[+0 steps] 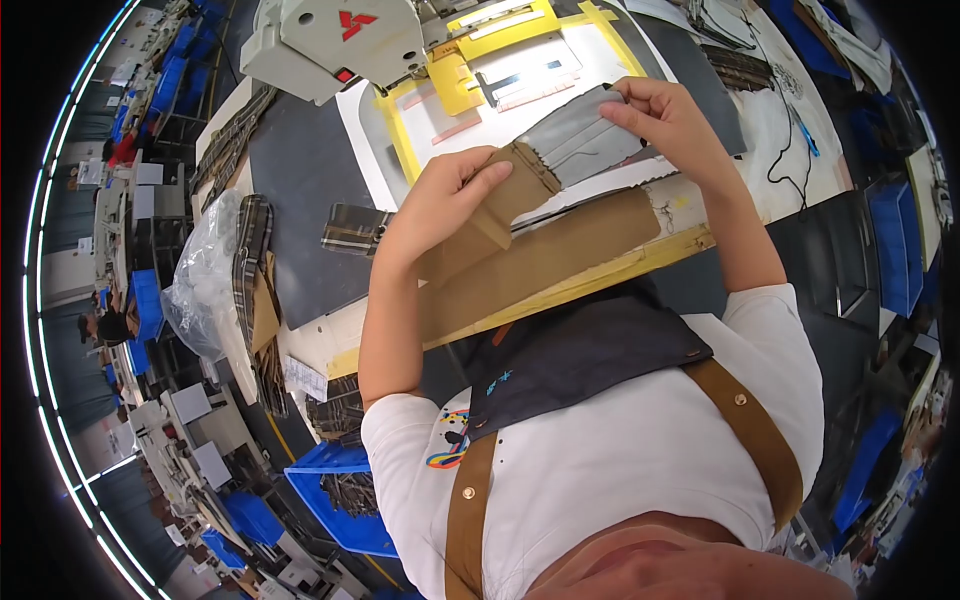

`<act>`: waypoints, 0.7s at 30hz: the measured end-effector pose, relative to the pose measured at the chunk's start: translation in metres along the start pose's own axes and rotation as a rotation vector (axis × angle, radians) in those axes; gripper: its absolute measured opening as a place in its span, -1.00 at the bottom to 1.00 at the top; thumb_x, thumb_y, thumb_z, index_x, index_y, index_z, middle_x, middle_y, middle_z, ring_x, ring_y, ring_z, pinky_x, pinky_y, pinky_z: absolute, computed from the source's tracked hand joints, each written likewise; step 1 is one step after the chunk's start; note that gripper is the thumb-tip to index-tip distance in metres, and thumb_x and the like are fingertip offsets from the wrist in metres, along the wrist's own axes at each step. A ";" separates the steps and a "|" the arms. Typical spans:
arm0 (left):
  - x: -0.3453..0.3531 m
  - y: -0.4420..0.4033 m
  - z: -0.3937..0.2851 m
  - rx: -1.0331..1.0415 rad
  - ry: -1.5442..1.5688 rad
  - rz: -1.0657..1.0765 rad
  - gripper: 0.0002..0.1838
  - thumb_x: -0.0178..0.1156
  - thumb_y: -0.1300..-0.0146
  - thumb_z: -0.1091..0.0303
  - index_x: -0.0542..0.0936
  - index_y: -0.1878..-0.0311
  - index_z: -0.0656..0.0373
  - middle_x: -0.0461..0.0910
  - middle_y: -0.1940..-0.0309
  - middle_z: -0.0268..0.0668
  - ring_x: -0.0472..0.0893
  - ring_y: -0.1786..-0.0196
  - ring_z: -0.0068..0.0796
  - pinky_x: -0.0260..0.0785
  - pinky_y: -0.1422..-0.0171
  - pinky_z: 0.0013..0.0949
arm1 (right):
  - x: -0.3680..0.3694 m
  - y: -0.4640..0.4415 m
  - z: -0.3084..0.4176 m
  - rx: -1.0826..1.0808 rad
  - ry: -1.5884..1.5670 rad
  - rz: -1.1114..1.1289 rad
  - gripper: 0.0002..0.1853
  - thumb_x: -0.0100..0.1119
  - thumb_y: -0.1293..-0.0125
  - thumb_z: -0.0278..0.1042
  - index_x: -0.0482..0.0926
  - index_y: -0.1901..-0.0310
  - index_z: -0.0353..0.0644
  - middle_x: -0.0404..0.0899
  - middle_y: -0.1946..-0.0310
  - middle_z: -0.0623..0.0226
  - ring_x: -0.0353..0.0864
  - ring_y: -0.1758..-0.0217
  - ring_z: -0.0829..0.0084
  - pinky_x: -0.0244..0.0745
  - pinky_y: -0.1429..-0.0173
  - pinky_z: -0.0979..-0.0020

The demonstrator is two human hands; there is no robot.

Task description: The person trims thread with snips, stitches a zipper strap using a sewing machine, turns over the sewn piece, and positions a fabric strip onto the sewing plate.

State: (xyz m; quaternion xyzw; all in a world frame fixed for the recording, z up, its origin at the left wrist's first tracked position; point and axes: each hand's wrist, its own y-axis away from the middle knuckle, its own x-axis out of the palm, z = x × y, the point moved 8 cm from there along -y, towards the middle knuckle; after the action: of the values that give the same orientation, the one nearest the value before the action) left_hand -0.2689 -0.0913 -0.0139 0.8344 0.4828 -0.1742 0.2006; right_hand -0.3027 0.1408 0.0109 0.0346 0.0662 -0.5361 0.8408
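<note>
A fabric piece, grey over most of its length with a brown strip at one end, is stretched between my two hands above the table's front part. My left hand pinches the brown end between thumb and fingers. At the other end, my right hand grips the grey cloth's upper corner. Behind the fabric lies a white template edged with yellow tape, with slots cut in it. A dark plaid cloth piece lies beside my left wrist, partly hidden by it.
A white sewing machine head with a red logo overhangs the back of the table. Plaid strips and a clear plastic bag lie at the left edge. A blue crate stands below left. A blue-handled tool and black cord are at right.
</note>
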 end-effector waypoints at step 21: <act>-0.043 0.095 -0.029 0.157 -0.787 -0.691 -0.10 0.15 0.21 0.81 0.53 -0.36 0.03 0.43 -0.04 -0.18 0.42 -0.18 -0.06 0.25 -0.37 -0.06 | -0.037 0.022 0.046 -0.703 0.661 -0.068 -0.68 0.13 -0.23 -0.71 0.70 0.03 -0.22 0.75 -0.03 0.30 0.63 -0.16 0.33 0.48 -0.24 0.33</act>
State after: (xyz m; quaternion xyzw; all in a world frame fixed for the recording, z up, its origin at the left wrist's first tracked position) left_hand -0.2038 -0.1517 0.0475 0.5108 0.6033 -0.5659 0.2343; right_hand -0.2952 0.1776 0.0620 -0.0855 0.5081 -0.4689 0.7174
